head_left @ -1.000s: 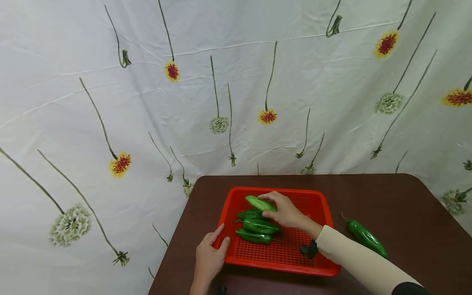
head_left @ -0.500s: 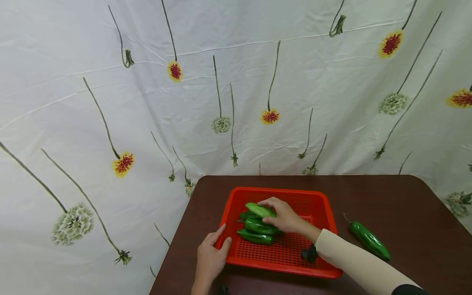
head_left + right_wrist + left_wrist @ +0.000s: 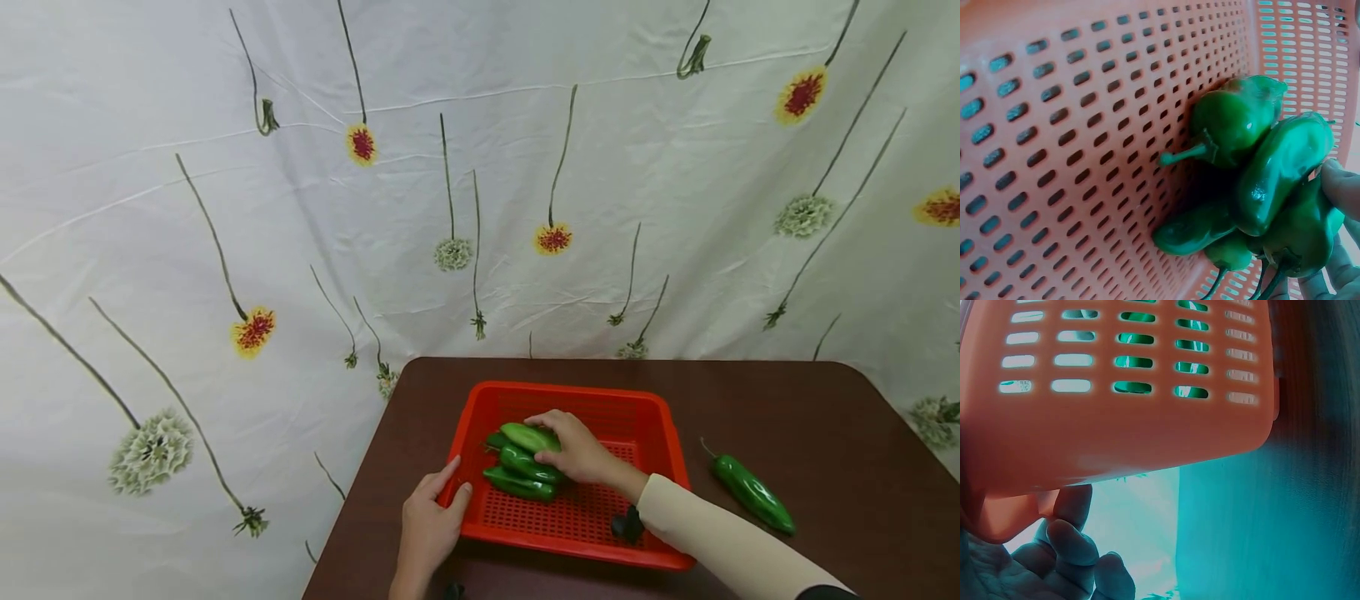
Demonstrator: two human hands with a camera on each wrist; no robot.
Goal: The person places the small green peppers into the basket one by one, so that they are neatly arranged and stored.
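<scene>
My right hand (image 3: 573, 450) grips a light green chili pepper (image 3: 528, 436) by its right end, low over several darker green peppers (image 3: 520, 485) heaped in the left part of a red plastic basket (image 3: 562, 547). In the right wrist view, thumb and fingers stand on either side of a pepper (image 3: 1297, 234) at the heap's edge. My left hand (image 3: 431, 521) holds the basket's left rim, thumb towards the inside. The left wrist view shows its curled fingers (image 3: 1072, 544) under the rim, beside the slotted basket wall (image 3: 1116, 437).
One more green pepper (image 3: 752, 493) lies on the dark brown table (image 3: 810, 417), right of the basket. Behind the table hangs a white cloth (image 3: 480, 208) with printed flowers. A black wrist device (image 3: 627, 525) sits below the right wrist, over the basket.
My right hand has lowered the light green pepper towards the heap. The left hand keeps its hold on the basket rim. The whole head view has shifted slightly.
</scene>
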